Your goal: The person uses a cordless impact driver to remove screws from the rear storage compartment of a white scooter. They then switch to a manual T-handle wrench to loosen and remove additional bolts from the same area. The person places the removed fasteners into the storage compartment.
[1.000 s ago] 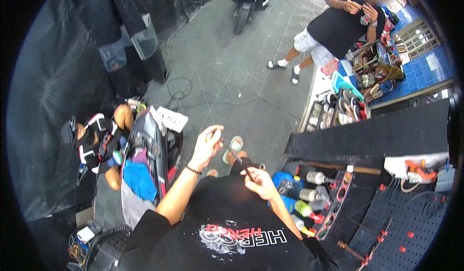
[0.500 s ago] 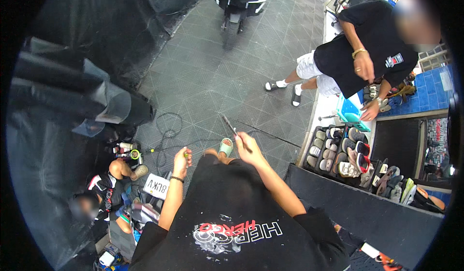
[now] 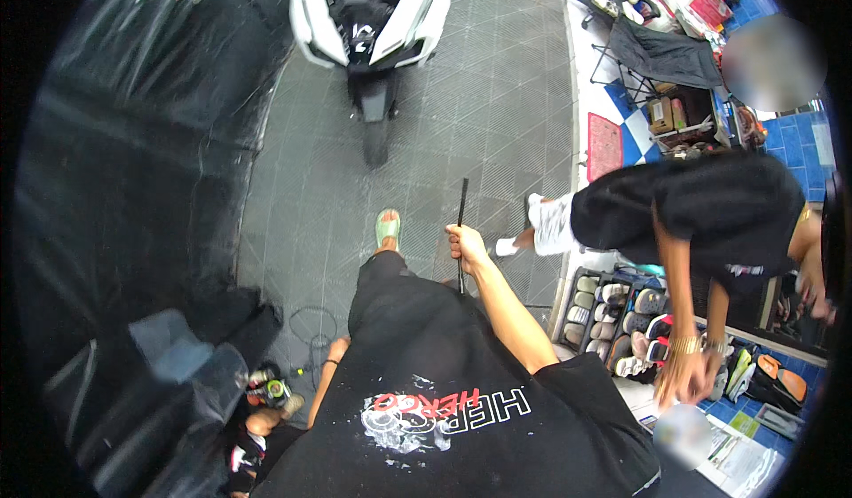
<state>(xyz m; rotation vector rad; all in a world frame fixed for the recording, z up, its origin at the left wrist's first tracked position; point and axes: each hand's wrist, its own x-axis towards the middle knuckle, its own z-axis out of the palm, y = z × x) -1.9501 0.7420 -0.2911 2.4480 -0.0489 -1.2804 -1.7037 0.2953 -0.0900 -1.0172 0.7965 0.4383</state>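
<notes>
My right hand (image 3: pixel 467 246) is closed around a long, thin, dark rod-like tool (image 3: pixel 463 198). The tool stands nearly upright in the picture, its ends showing above and below my fist; its exact kind does not show. Low beside my body on the left hangs my left hand (image 3: pixel 339 348), a dark bracelet at its wrist. Its fingers are mostly hidden, so I cannot see what they hold. Ahead of me stands a white and black motor scooter (image 3: pixel 370 32), front wheel toward me, with a dark gap in its front bodywork. The tool is apart from it.
To the right, a person in a black shirt (image 3: pixel 710 209) leans over near racks of shoes (image 3: pixel 608 312). Another person's hands reach in at the far right. A folding chair (image 3: pixel 666 54) stands behind. Black sheeting (image 3: pixel 151 187) lines the left, near a cable (image 3: pixel 312 322) and a crouching person (image 3: pixel 257 431).
I have come nearer to the scooter. My left hand has dropped back beside my body. The tool now points more upright in my right hand. The person at right has bent over.
</notes>
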